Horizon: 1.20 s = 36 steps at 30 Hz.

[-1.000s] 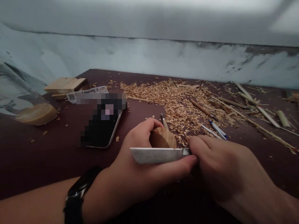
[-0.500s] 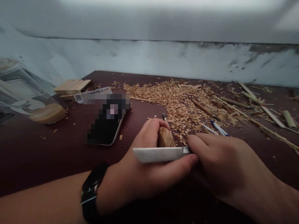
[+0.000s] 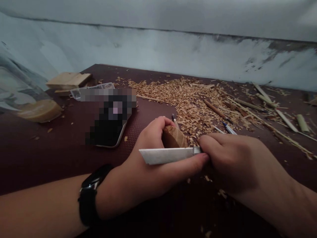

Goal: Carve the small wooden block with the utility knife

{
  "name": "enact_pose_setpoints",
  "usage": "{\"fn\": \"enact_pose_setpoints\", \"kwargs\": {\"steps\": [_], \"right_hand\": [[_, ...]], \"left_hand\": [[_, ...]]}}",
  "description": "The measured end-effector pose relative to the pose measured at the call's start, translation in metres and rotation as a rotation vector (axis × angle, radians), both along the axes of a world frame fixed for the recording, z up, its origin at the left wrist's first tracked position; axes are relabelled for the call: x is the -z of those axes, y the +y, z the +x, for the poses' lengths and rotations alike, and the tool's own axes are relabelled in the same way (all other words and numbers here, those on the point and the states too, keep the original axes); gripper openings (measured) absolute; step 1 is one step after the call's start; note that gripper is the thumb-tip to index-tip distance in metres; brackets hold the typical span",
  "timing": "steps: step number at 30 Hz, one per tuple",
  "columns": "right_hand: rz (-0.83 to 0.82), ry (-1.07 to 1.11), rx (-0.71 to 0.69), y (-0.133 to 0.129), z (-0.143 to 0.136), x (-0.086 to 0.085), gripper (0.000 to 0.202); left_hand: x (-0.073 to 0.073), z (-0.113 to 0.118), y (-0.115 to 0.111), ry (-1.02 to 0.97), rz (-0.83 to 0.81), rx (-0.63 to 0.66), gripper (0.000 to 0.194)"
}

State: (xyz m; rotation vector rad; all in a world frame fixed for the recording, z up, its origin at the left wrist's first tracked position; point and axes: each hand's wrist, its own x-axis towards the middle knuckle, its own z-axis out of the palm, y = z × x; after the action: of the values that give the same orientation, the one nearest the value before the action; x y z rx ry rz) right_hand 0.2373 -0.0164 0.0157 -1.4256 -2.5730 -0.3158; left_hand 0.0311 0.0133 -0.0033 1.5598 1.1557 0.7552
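Observation:
My left hand (image 3: pixel 151 162) is wrapped round a piece of carved wood (image 3: pixel 175 137), whose rounded, faceted end shows between thumb and fingers. The rest of the wood is hidden. My right hand (image 3: pixel 230 165) is closed on the handle of a knife (image 3: pixel 165 155); the handle itself is covered by the fingers. Its flat blade points left, lying across in front of the wood and over my left thumb. The left thumb tip touches or nearly touches my right hand beside the blade's base.
Wood shavings (image 3: pixel 190 102) spread over the dark table (image 3: pixel 138 122). A phone (image 3: pixel 111 122), a clear plastic case (image 3: pixel 94 91), wood blocks (image 3: pixel 69 80) and a glass container (image 3: pixel 37 96) lie left. To the right are a brown wooden-handled tool (image 3: pixel 215 109), a pen (image 3: pixel 229 128) and several sticks.
The view has tilted down slightly, so the table sits higher. More of the wood's carved end shows above the blade, and shavings appear below my hands. Both grips stay the same.

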Motion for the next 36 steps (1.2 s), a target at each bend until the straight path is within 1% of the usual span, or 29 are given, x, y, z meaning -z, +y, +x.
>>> {"fn": "enact_pose_setpoints", "kwargs": {"steps": [2,5,7,10,13,17,20,22,24,26,28,31,34,36], "right_hand": [[0.007,-0.010,0.043,-0.004,-0.002,0.002,0.018],[0.084,-0.044,0.165,-0.010,-0.005,0.009,0.019],[0.072,-0.076,0.213,-0.013,-0.007,0.010,0.021],[-0.010,-0.113,0.267,-0.016,-0.010,0.009,0.024],[0.002,-0.139,0.319,-0.017,-0.013,0.007,0.026],[0.100,-0.172,0.323,-0.018,-0.012,0.014,0.026],[0.139,-0.161,0.328,-0.015,-0.008,0.017,0.023],[0.079,-0.134,0.245,-0.010,-0.005,0.013,0.021],[0.002,-0.119,0.086,-0.004,-0.001,0.004,0.019],[0.036,-0.111,-0.011,0.000,0.000,-0.005,0.016],[0.083,-0.103,-0.050,0.002,0.001,-0.010,0.014],[0.075,-0.082,-0.028,0.002,0.000,-0.010,0.015],[0.053,-0.078,0.065,-0.002,-0.002,-0.003,0.019],[0.071,-0.096,0.148,-0.004,-0.003,0.005,0.021]], "left_hand": [[0.000,0.001,-0.001,-0.072,-0.038,-0.003,0.052],[-0.001,0.003,-0.002,-0.199,-0.094,-0.008,0.049],[-0.002,0.005,-0.002,-0.253,-0.124,-0.020,0.050],[-0.002,0.007,-0.002,-0.272,-0.153,-0.048,0.051],[0.000,0.009,-0.001,-0.257,-0.163,-0.076,0.056],[0.004,0.009,0.001,-0.208,-0.112,-0.069,0.056],[0.002,0.006,0.005,-0.135,-0.038,-0.021,0.052],[-0.003,0.004,0.008,-0.018,0.050,0.044,0.050],[-0.007,0.002,0.010,0.088,0.143,0.129,0.051],[-0.008,0.002,0.009,0.124,0.207,0.188,0.050],[-0.007,0.002,0.007,0.095,0.224,0.182,0.048],[-0.006,0.003,0.003,0.059,0.190,0.094,0.044],[-0.006,0.003,0.001,0.017,0.102,0.050,0.043],[-0.004,0.003,0.002,-0.066,0.051,0.023,0.044]]}}
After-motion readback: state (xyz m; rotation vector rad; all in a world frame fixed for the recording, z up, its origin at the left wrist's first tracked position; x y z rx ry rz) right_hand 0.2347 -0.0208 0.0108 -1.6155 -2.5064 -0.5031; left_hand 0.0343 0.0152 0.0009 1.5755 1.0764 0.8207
